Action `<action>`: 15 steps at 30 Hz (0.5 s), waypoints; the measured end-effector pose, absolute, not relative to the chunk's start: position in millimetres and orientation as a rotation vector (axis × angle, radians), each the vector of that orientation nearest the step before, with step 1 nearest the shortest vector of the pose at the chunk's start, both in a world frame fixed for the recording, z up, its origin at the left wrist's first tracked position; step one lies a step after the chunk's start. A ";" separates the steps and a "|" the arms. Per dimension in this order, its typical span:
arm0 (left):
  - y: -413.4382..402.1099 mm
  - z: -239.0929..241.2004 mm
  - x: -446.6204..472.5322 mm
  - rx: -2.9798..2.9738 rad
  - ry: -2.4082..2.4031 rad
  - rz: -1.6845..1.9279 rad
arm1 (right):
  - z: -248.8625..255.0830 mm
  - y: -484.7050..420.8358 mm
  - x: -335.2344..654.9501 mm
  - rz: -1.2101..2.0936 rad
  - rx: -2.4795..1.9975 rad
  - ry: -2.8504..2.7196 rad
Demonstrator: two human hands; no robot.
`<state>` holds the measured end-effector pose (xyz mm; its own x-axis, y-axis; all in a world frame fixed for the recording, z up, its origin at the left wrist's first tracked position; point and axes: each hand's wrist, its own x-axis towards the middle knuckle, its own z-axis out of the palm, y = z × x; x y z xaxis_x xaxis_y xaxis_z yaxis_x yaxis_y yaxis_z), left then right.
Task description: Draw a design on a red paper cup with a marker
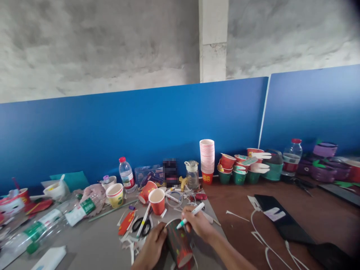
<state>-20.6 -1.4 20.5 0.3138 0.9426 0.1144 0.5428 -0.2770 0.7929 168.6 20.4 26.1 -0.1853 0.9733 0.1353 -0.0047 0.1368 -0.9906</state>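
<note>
a blue partition (135,123) backs the worktop (95,243), a tall cup stack (207,157) standing by its far edge. toward the near edge, the left hand (152,243), fingers curled, grips a dark, red-streaked cup (179,244); the right hand's (197,224) fingers pinch a white marker (198,208), green tip at the cup.

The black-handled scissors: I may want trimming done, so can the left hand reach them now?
Probably yes: the scissors lie beside the left hand, though it holds the dark, red-streaked cylinder and a yellow-banded white marker lies across them.
</note>
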 end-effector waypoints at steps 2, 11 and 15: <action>-2.2 21.1 -21.1 1.951 1.318 0.801 | 23.9 22.9 174.4 1.200 -1.038 -1.368; -2.7 25.9 -20.9 1.943 1.301 0.747 | 28.9 15.8 170.5 1.285 -0.998 -1.478; -1.6 22.4 -22.0 1.950 1.262 0.762 | 29.9 16.9 176.5 1.237 -1.045 -1.405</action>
